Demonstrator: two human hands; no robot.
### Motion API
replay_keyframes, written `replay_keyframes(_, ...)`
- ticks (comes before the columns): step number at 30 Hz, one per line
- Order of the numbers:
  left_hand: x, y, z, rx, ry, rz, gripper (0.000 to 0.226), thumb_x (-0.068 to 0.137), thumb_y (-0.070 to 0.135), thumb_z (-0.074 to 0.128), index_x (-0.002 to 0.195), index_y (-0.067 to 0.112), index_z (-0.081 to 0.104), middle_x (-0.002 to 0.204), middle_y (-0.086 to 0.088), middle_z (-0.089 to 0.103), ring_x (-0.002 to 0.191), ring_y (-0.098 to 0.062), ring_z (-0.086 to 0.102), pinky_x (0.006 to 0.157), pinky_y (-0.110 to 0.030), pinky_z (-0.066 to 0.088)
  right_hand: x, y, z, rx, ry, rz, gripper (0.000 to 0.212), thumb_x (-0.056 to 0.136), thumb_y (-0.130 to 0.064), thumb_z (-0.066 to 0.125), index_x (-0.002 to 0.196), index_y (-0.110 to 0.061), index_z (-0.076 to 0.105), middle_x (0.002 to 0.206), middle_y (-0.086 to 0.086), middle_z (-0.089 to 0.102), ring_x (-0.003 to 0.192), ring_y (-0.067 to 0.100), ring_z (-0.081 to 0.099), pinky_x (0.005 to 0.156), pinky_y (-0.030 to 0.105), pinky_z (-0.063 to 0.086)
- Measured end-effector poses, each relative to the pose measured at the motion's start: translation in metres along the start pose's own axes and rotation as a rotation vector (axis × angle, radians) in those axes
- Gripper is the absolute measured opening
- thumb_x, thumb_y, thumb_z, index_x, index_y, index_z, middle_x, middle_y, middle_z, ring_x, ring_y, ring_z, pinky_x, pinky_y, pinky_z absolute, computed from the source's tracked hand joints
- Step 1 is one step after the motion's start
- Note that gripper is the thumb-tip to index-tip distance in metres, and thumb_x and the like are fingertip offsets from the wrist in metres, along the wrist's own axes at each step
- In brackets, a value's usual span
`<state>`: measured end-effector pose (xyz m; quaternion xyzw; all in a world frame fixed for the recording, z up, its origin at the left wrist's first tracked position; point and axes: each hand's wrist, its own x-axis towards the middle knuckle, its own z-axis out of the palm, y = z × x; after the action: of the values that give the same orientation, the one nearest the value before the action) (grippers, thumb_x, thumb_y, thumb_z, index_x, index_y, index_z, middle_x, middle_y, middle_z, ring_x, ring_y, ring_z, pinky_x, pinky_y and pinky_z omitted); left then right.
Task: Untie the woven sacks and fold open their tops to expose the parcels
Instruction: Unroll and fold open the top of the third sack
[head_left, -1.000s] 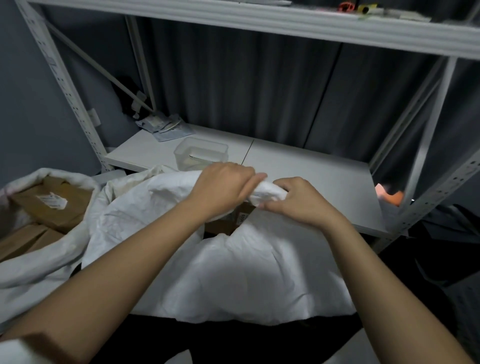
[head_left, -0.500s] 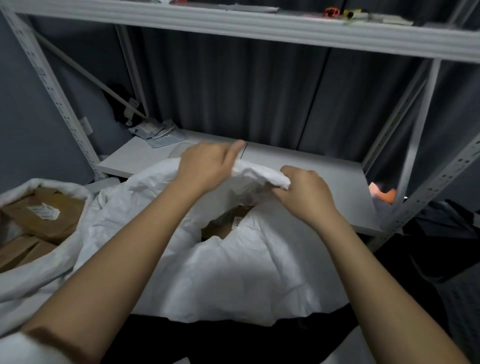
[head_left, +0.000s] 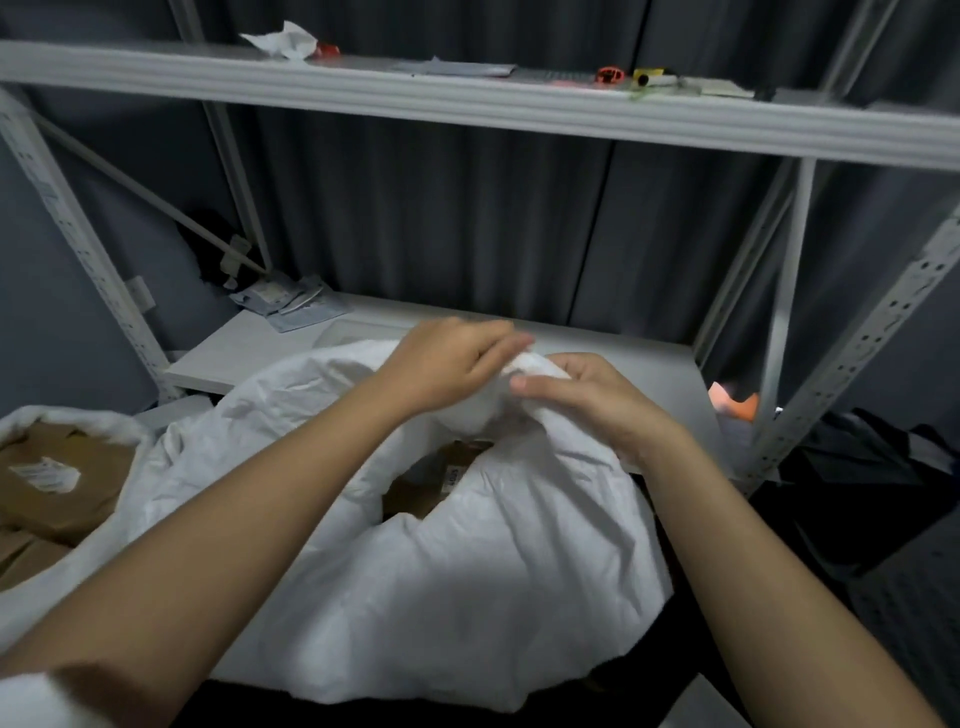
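Access, front: white woven sack (head_left: 467, 597) fills the near ground; its bunched neck (head_left: 530, 366) is taken up by left hand (head_left: 441, 364) and right hand (head_left: 587, 395), both gripping it.
Opening: narrow gap below the neck, blocked by a cardboard parcel (head_left: 415, 493).
Left: 2nd sack (head_left: 67, 421), top open, packed with brown parcels (head_left: 57, 478).
Rear: lower shelf (head_left: 623, 364), bare strip behind the hands; paper packets (head_left: 285, 306) at its left corner.
Overhead: upper shelf (head_left: 467, 98) limits lift.
Right: perforated upright (head_left: 857, 353) and orange item (head_left: 737, 405) bound the side.
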<state>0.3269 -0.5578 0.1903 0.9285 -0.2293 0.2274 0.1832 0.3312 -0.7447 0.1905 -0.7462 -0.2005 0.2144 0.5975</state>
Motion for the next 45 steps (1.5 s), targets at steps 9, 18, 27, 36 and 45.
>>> replay_keyframes(9,0.017,-0.003,-0.005,-0.05,-0.05,0.065,0.041,0.097,0.045,0.027,0.089,0.023,0.06,0.08,0.007,0.06,0.076,-0.012,0.055,0.065,-0.031,0.041,0.004,-0.004,-0.007,0.064,0.149,-0.076,0.042,0.084,-0.049,0.061,0.093,-0.008,0.069,0.086,0.006,0.067,0.078,0.017,0.06,0.074,0.03,0.046)
replay_keyframes(18,0.045,-0.01,-0.016,-0.184,-0.025,-0.016,0.025,0.096,0.048,0.037,0.086,0.028,0.048,0.078,0.015,0.052,0.076,-0.01,0.053,0.067,-0.032,0.043,0.002,-0.025,-0.019,0.439,0.165,-0.061,0.029,0.098,-0.029,0.049,0.106,-0.008,0.066,0.091,0.007,0.073,0.084,0.02,0.069,0.076,0.03,0.056)
replay_keyframes(27,0.095,-0.025,-0.032,0.086,-0.02,0.016,0.029,0.099,0.04,0.037,0.084,0.017,0.048,0.083,0.002,0.051,0.085,-0.02,0.048,0.072,-0.039,0.042,-0.003,-0.03,-0.021,0.199,0.199,-0.07,0.021,0.099,-0.018,0.05,0.109,-0.018,0.068,0.093,-0.005,0.072,0.088,0.009,0.066,0.078,0.026,0.052)
replay_keyframes(36,0.085,0.01,-0.081,-0.213,0.124,-0.468,0.052,0.086,0.06,0.05,0.085,0.008,0.055,0.077,-0.003,0.06,0.074,-0.023,0.058,0.062,-0.031,0.039,0.073,-0.096,-0.039,0.61,0.336,-0.136,0.036,0.09,0.006,0.056,0.123,-0.008,0.051,0.102,0.017,0.065,0.078,0.021,0.067,0.072,0.032,0.058)
replay_keyframes(45,0.078,-0.013,-0.066,0.033,-0.026,-0.467,0.015,0.086,0.007,0.044,0.093,0.012,0.056,0.097,-0.011,0.064,0.089,-0.034,0.061,0.071,-0.042,0.05,0.108,-0.106,-0.058,-0.153,0.38,-0.389,0.028,0.095,-0.007,0.054,0.117,-0.018,0.066,0.116,0.007,0.06,0.103,0.015,0.06,0.086,0.017,0.051)
